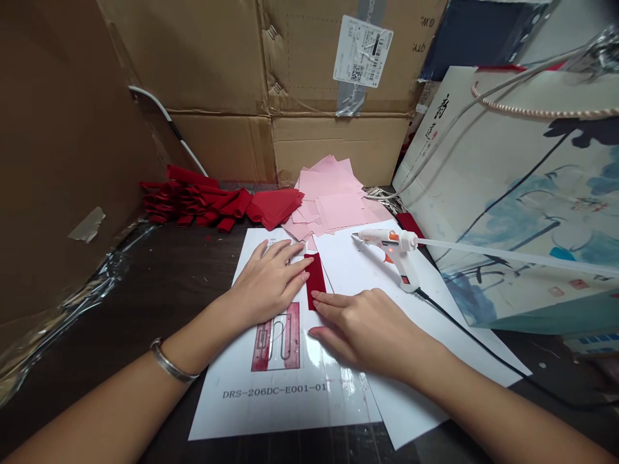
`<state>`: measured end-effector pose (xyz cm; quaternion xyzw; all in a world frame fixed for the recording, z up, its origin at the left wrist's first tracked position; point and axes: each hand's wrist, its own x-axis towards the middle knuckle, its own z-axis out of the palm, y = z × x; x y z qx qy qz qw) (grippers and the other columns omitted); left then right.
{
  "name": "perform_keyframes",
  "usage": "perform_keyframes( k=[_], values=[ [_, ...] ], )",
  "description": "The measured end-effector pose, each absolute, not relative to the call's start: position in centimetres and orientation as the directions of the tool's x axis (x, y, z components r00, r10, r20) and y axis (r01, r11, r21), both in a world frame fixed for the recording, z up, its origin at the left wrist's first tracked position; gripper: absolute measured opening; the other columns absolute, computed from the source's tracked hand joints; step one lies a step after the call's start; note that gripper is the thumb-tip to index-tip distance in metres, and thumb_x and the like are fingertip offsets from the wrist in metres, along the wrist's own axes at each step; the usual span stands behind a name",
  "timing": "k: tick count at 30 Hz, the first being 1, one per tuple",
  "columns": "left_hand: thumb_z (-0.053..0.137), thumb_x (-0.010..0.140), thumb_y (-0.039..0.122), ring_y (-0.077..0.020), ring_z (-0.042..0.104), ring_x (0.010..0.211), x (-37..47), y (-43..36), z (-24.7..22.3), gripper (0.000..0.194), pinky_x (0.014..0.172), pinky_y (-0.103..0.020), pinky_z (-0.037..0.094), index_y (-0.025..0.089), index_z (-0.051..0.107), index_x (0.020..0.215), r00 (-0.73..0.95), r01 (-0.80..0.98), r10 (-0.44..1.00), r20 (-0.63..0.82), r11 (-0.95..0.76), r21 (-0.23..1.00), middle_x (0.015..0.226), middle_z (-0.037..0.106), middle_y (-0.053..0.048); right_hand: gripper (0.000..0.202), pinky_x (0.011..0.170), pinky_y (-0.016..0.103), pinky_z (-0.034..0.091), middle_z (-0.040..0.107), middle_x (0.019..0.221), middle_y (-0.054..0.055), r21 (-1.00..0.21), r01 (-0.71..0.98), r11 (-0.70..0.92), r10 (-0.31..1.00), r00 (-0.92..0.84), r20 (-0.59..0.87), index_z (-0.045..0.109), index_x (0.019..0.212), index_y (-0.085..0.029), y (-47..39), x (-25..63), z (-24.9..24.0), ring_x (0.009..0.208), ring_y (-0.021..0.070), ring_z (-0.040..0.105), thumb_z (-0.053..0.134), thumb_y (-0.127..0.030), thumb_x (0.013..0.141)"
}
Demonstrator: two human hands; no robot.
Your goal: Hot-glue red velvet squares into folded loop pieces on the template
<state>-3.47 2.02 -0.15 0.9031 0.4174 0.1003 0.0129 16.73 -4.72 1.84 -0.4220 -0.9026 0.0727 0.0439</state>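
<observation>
Red strip [315, 283], 1 pc., mid-desk, under both hands' fingertips.
Strip lies flat on printed sheet [207, 422], just beside L edge of plain sheet [425, 386]. L hand [271, 283]: palm down, fingers extended, unclenched, tips at strip's L side & far end; bracelet [174, 362] on wrist. R hand [372, 325]: fingers loosely bent, tips on strip's near end, thumb apart, nothing gripped. Glue gun [391, 242], wht/orange, on plain sheet, nozzle twd L; blk cord [464, 328] runs twd desk's R edge. Twd desk's [193, 270] back edge: red pcs [193, 203] nr L corner, pink squares [333, 190] mid.
</observation>
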Motion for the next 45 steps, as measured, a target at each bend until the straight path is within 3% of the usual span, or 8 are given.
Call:
perform_keyframes(
  k=[13,19,22,26,31,33,38,45],
  values=[
    [0.037,0.098,0.030,-0.0350,0.038,0.136,-2.3,1.4,0.6,0.040,0.110,-0.060,0.026,0.021,0.062,0.127,0.633,0.773,0.763,0.129,-0.632,-0.053,0.150,0.043,-0.011,0.040,0.052,0.034,0.038,0.068,0.119,0.013,-0.087,0.747,0.659,0.746,-0.664,-0.043,0.064,0.118,-0.011,-5.7,16.8,2.4,0.071,0.0232,0.069,0.044,-0.040,0.098],
    [0.039,0.097,0.035,-0.0328,0.041,0.134,-2.7,1.8,-0.1,0.037,0.110,-0.055,0.028,0.024,0.062,0.125,0.643,0.756,0.742,0.189,-0.654,-0.005,0.146,0.049,-0.009,0.028,0.073,0.033,0.048,0.069,0.116,0.009,-0.388,0.778,0.494,0.870,-0.447,0.209,0.066,0.113,-0.018,-4.2,17.2,0.9,0.097,0.0231,0.067,0.049,-0.031,0.095],
    [0.039,0.097,0.037,-0.0311,0.042,0.133,-3.0,2.0,-0.6,0.042,0.110,-0.052,0.031,0.022,0.055,0.133,0.635,0.752,0.747,0.196,-0.656,0.062,0.146,0.048,-0.009,0.022,0.069,0.033,0.046,0.071,0.096,0.007,-0.529,0.795,0.299,0.949,-0.190,0.250,0.067,0.099,-0.018,-3.3,17.1,0.0,0.083,0.0201,0.066,0.056,-0.035,0.090],
    [0.036,0.098,0.037,-0.0296,0.035,0.138,-3.0,2.3,-1.2,0.052,0.115,-0.054,0.025,0.015,0.036,0.146,0.568,0.785,0.801,0.191,-0.597,0.167,0.150,0.042,-0.012,0.020,0.056,0.029,0.036,0.065,0.068,0.001,-0.586,0.793,0.167,0.986,-0.122,0.115,0.067,0.085,-0.019,-2.7,16.6,-0.5,0.062,0.0156,0.057,0.059,-0.037,0.087],
    [0.043,0.096,0.041,-0.0305,0.035,0.139,-2.7,2.7,-1.4,0.040,0.116,-0.059,0.021,0.018,0.053,0.128,0.533,0.774,0.823,0.198,-0.568,0.279,0.148,0.045,-0.011,0.020,0.055,0.028,0.030,0.064,0.068,0.001,-0.557,0.816,0.154,0.988,-0.119,0.098,0.066,0.081,-0.020,-2.6,16.3,-0.4,0.062,0.0155,0.054,0.059,-0.038,0.086],
    [0.052,0.092,0.038,-0.0297,0.044,0.133,-2.5,2.7,-1.1,0.032,0.113,-0.057,0.027,0.018,0.057,0.117,0.494,0.728,0.836,0.239,-0.548,0.412,0.141,0.052,-0.012,0.021,0.056,0.028,0.030,0.063,0.069,0.001,-0.559,0.814,0.156,0.988,-0.126,0.092,0.065,0.080,-0.020,-2.5,16.3,-0.3,0.063,0.0160,0.054,0.060,-0.040,0.085],
    [0.061,0.086,0.030,-0.0221,0.064,0.103,-2.0,2.2,-0.8,0.022,0.094,-0.043,0.051,0.019,0.051,0.103,0.334,0.352,0.916,0.223,-0.341,0.872,0.109,0.067,-0.008,0.021,0.062,0.029,0.041,0.069,0.084,0.005,-0.767,0.626,0.144,0.982,-0.187,0.032,0.065,0.090,-0.017,-2.5,16.4,0.3,0.069,0.0156,0.060,0.059,-0.037,0.087],
    [0.069,0.083,0.028,-0.0154,0.069,0.075,-1.4,1.1,-0.5,0.036,0.072,-0.030,0.054,0.021,0.049,0.112,0.262,-0.055,0.964,0.050,-0.037,0.998,0.087,0.072,-0.002,0.009,0.063,0.029,0.047,0.069,0.075,0.005,-0.981,0.181,-0.076,0.936,-0.326,-0.133,0.063,0.084,-0.015,-2.4,16.5,-0.5,0.066,0.0146,0.063,0.065,-0.024,0.082]
  ],
)
